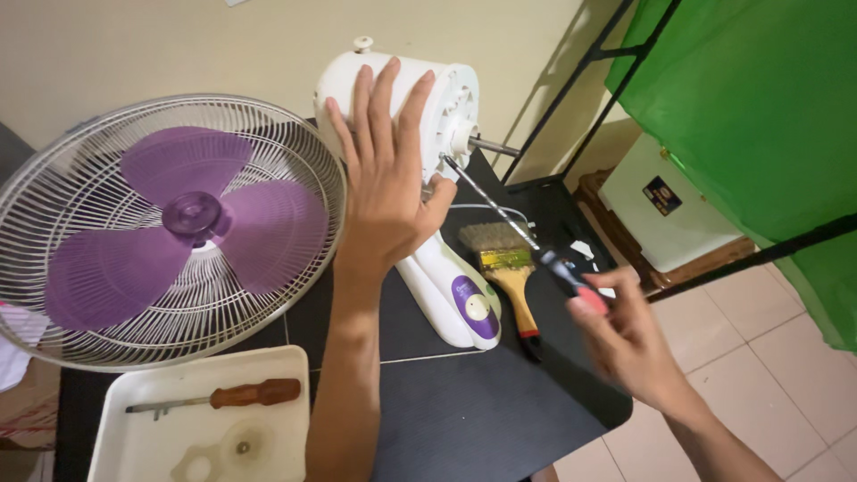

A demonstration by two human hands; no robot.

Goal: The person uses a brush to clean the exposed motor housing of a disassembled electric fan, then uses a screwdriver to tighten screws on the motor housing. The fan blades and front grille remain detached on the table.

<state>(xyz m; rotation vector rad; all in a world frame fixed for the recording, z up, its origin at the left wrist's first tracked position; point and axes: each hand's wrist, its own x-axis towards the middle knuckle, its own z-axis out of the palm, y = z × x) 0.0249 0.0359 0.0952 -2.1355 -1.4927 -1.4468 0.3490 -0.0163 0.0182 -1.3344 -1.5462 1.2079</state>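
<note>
Nearest you, left of your left forearm, a white tray (116, 428) sits at the front of the black desk (473, 419). In it lie a wooden-handled screwdriver (223, 395) and a white round part (228, 446).

Right of the forearm, your right hand (629, 344) hangs past the desk's right edge. Its fingers (594, 303) are closed around the red-and-black handle of a second screwdriver (518, 223). The shaft slants up and left, and its tip meets the front face of the white motor housing (437, 98).

Between the two hands a paintbrush (504, 268) lies on the desk, just beside the fan's white stand (451, 290).

Farther back, your left hand (384, 170) lies flat on the housing, fingers spread and straight, gripping nothing.

Left of the housing, the wire grille (170, 232) with its purple blades (187, 223) leans on the desk.
</note>
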